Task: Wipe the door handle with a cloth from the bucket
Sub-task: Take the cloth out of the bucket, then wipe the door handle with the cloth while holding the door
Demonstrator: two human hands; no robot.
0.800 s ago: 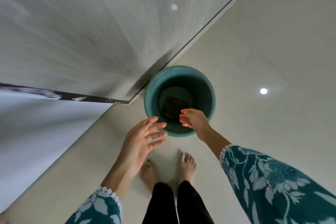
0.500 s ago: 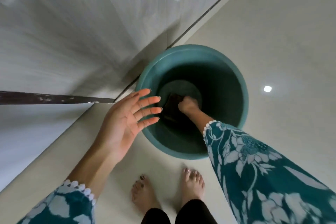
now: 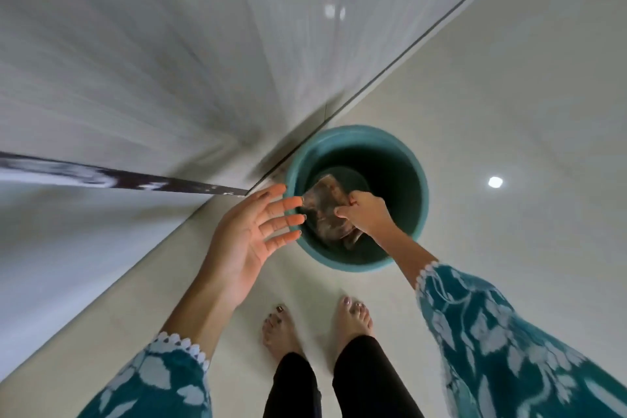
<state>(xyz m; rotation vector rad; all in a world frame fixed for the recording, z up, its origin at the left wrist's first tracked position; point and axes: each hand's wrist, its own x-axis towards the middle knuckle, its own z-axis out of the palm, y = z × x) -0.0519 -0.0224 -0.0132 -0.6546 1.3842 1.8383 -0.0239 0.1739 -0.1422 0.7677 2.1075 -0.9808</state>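
Our right hand [image 3: 364, 214] is pinched on the brown cloth [image 3: 327, 210], held just inside the teal bucket's [image 3: 419, 214] mouth — likely so drips fall within. Our left hand [image 3: 252, 241] hovers spread and empty beside the rim, ready to help.

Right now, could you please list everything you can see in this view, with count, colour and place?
bucket: one, teal, on the floor beside the door's foot.
cloth: one, dark brownish, over the bucket's mouth, gripped in the right hand.
door: one, pale grey, upper left, blurred; no handle in view.
floor: pale cream, glossy, right and below.
left hand: one, open, fingers spread at the bucket's near rim.
right hand: one, closed on the cloth.
sleeves: two, teal with white flowers.
feet: two, bare, bottom centre.
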